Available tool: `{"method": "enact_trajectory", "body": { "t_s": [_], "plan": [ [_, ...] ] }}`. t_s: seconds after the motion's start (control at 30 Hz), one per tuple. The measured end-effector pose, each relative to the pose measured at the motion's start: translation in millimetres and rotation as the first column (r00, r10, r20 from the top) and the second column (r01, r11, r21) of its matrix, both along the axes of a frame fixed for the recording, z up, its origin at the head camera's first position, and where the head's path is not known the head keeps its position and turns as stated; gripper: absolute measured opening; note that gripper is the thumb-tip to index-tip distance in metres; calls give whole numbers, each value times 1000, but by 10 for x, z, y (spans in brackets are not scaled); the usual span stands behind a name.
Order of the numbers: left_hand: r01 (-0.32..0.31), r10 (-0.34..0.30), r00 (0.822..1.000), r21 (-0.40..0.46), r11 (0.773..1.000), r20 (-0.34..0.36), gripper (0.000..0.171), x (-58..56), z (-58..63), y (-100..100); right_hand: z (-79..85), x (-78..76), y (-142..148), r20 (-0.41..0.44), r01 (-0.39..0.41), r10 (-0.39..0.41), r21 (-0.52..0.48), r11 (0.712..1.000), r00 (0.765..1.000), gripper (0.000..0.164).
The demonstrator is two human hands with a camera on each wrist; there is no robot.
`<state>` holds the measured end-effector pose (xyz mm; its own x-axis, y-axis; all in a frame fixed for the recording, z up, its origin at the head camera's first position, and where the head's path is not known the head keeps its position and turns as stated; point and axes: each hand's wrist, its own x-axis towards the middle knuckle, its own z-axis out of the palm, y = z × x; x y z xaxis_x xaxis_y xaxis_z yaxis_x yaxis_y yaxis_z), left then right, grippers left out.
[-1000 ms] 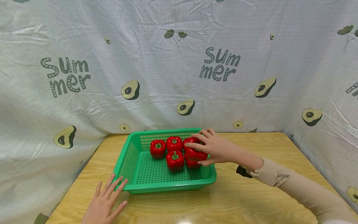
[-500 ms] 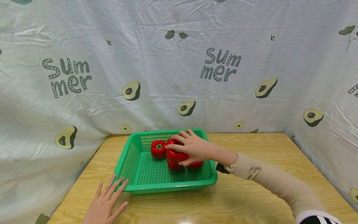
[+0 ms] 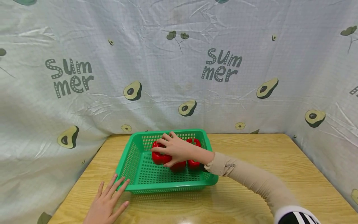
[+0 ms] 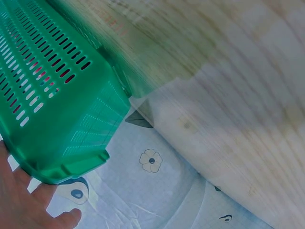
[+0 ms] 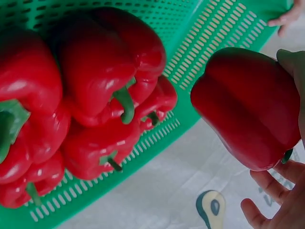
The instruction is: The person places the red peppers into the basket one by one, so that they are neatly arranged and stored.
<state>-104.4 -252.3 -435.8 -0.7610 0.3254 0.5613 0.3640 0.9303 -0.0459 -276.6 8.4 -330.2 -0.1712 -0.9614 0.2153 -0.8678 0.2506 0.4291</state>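
Note:
My right hand (image 3: 177, 148) grips a red bell pepper (image 5: 248, 107) above the left part of the green basket (image 3: 167, 187). Thumb and fingers wrap its sides, and the hand hides much of it in the head view. Several more red bell peppers (image 5: 107, 62) with green stems stand close together in the basket; two of them, a back pepper (image 3: 194, 142) and a front pepper (image 3: 178, 166), show beside the right hand and wrist. With fingers straight and spread, my left hand (image 3: 104, 203) touches the basket's front left corner; its fingertips lie at the rim in the left wrist view.
The basket stands on a wooden table (image 3: 249, 155). Behind and on both sides hangs a pale curtain (image 3: 156, 68) printed with avocados, flowers and lettering. A dark device on the right wrist shows just above the basket's right part.
My right hand has carried the bell pepper leftward across the basket, away from its right side and over the other peppers. The left hand has stayed at the basket's corner.

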Motion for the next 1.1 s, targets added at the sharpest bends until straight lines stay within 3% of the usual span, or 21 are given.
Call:
{"method": "enact_trajectory", "body": {
  "t_s": [0.73,1.1],
  "plan": [
    [-2,1,1000,7,1000,18,71,-13,16,24,-346,-233,-355,48,95,-101,108,990,994,69],
    [-1,1,1000,9,1000,23,70,-19,19,42,-485,-226,-418,-15,136,-135,204,970,991,70]
  ]
}}
